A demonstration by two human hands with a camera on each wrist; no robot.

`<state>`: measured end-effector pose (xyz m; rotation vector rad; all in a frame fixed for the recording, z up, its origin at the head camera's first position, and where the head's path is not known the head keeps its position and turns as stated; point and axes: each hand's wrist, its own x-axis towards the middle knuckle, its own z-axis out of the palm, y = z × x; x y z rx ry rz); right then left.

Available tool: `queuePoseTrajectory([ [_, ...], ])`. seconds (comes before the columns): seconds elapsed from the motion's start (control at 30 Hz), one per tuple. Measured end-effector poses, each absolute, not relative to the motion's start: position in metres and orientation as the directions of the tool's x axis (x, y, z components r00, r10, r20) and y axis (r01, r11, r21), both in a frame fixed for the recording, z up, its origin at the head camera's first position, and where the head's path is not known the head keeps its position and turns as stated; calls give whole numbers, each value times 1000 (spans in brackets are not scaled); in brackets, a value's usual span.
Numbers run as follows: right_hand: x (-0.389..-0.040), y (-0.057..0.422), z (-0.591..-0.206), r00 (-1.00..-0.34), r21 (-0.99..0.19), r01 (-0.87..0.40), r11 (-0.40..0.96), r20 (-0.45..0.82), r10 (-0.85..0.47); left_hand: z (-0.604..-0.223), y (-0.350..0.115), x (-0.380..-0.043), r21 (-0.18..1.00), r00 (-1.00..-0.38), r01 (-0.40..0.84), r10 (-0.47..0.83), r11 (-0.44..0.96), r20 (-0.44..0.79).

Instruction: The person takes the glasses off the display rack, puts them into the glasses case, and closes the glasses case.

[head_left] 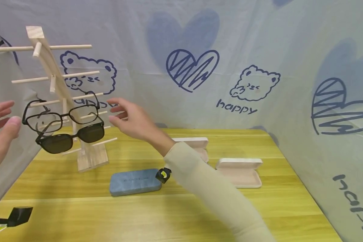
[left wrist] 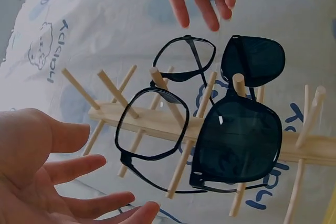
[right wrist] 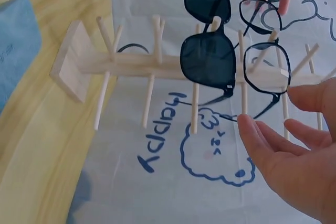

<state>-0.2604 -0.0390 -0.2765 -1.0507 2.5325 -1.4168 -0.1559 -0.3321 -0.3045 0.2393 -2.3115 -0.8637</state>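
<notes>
Black-framed clear eyeglasses [head_left: 65,116] sit on pegs of a wooden display stand [head_left: 57,70]. Directly below them, dark-lensed sunglasses [head_left: 58,144] rest on a lower peg. My left hand [head_left: 1,134] is to the left of the eyeglasses, fingers apart and nothing between them. On the opposite side, my right hand [head_left: 131,117] extends toward the eyeglasses with thumb and fingers parted. In the right wrist view its fingertips [right wrist: 252,129] are beside the temple of the eyeglasses [right wrist: 266,66]. From the left wrist view, both pairs show between the two hands.
A closed blue glasses case [head_left: 136,182] lies on the wood-grain table [head_left: 109,215] in front of the stand. Two open pale cases, one [head_left: 242,178] nearer and another [head_left: 196,143] partly behind my right sleeve, are to the right. Printed cloth [head_left: 139,77] hangs behind and along the sides.
</notes>
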Motion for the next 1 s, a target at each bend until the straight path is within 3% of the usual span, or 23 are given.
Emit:
queuePoseTrajectory([
  [0.13,-259,-47,-276,-749,-797,-524,300,263,-609,-318,-350,-171,655,-820,22,-361,755,443],
  [0.43,-256,-59,-274,-744,-832,-474,288,204,-636,-323,-354,-182,774,-825,62,-404,630,395],
  [0.77,-252,-62,-273,-757,-825,-460,328,171,-631,-321,-354,-179,829,-808,207,-387,519,444],
  [1.0,-252,-61,-276,-767,-824,-486,292,242,-595,-317,-349,-170,774,-785,229,-358,590,505],
])
